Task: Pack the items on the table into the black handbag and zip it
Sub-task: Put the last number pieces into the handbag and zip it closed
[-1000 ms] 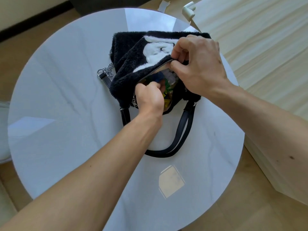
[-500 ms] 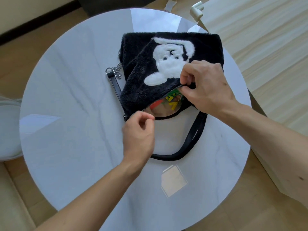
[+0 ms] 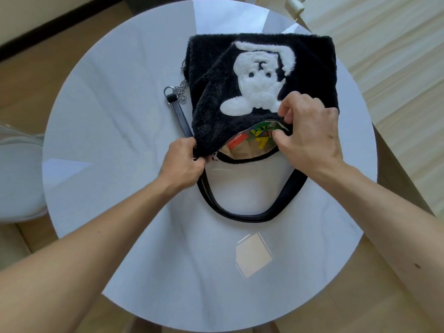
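The black furry handbag [image 3: 209, 111] with a white plush figure lies flat on the round white table [image 3: 120, 116], its mouth facing me and partly unzipped. Inside the opening I see a beige lining and colourful items [image 3: 259, 138] in red, green and yellow. My left hand [image 3: 181, 162] pinches the bag's left corner at the end of the zipper. My right hand [image 3: 310, 133] grips the upper edge of the opening at the right, fingers pinched together there. The black strap [image 3: 242, 216] loops toward me on the table.
A silver chain and ring [image 3: 179, 91] with a second black strap lie left of the bag. A pale chair seat [image 3: 19, 179] stands left of the table. Wood flooring and a light wooden surface lie to the right.
The bag has been laid flat with the white figure facing up. My left hand left the opening, hovered, and now grips the bag's left corner. My right hand stays on the opening's edge.
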Demonstrator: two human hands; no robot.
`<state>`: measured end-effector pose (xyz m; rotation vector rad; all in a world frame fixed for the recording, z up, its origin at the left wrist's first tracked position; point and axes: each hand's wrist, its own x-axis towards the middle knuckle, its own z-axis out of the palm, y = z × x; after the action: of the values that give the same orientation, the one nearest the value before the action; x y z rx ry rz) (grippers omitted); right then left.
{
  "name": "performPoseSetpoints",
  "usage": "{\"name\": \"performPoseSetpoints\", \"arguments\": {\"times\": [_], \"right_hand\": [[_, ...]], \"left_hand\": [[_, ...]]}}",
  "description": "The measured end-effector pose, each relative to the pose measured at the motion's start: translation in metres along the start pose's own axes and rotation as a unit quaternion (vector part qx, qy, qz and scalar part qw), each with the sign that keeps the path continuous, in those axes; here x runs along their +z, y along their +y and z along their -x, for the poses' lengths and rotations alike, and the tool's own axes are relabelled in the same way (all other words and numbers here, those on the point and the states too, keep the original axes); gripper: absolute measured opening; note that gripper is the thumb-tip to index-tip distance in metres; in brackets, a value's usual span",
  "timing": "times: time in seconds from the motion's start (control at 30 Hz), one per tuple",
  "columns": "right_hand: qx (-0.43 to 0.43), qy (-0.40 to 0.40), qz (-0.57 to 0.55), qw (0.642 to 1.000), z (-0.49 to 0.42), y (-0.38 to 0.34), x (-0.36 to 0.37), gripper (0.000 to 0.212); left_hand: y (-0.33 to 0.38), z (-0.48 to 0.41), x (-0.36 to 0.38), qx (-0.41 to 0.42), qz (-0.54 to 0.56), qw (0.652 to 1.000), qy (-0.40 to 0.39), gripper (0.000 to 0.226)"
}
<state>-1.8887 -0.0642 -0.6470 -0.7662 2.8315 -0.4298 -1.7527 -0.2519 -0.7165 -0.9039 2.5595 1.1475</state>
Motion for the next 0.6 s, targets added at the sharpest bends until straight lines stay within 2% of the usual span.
{"name": "performPoseSetpoints", "arguments": {"times": [0.1,0.13,0.2,0.27,0.33,0.47,0.6], "right_hand": [[0.009,0.062,-0.097,0.993,0.022,-0.022,0.003,0.019],[0.01,0.058,-0.141,0.988,0.032,-0.032,0.007,0.015],[0.031,-0.006,-0.201,0.979,0.05,-0.054,0.021,0.016],[0.063,-0.083,-0.213,0.971,0.064,-0.074,0.039,0.011],[0.099,-0.106,-0.204,0.968,0.069,-0.093,0.056,0.019],[0.165,-0.052,-0.199,0.965,0.064,-0.119,0.073,0.025],[0.181,-0.007,-0.28,0.943,0.062,-0.123,0.076,0.021]], "left_hand": [[0.004,0.0,-0.02,0.031,0.036,0.998,-0.045,0.005],[0.004,0.0,-0.025,0.039,0.046,0.996,-0.061,0.006],[0.006,0.002,-0.035,0.041,0.044,0.995,-0.085,0.017],[0.011,0.005,-0.043,0.037,0.051,0.993,-0.098,0.029],[0.014,0.008,-0.048,0.041,0.056,0.993,-0.098,0.03],[0.012,0.01,-0.051,0.047,0.02,0.996,-0.079,0.037],[0.012,0.007,-0.052,0.088,-0.018,0.994,-0.056,0.045]]}}
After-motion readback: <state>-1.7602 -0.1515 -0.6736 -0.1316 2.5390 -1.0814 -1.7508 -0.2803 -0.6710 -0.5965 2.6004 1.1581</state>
